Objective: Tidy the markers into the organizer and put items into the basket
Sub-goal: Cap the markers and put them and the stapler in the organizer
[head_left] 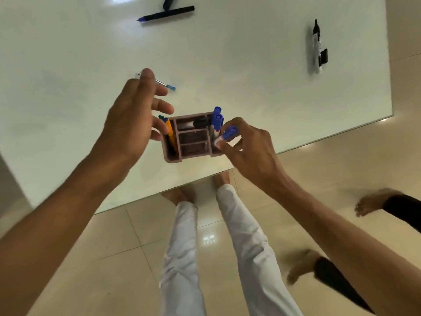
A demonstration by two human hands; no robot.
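Observation:
A brown compartmented organizer [192,148] stands near the front edge of the white table [250,87]. Two blue-capped markers [217,120] stand in its right slot, an orange pen [170,135] and a green-tipped one in its left slot, and a black item [201,122] in a back cell. My right hand [248,147] pinches another blue-capped marker [229,132] at the right slot. My left hand [134,119] hovers over the organizer's left side, fingers spread, holding nothing. A thin pen with a blue tip [165,85] lies just beyond my left hand.
A black marker [316,45] with a loose black cap [323,57] lies at the far right of the table. A dark pen with a blue tip [167,13] and another dark item [169,1] lie at the back. Another person's bare feet [373,201] stand on the tiled floor at the right.

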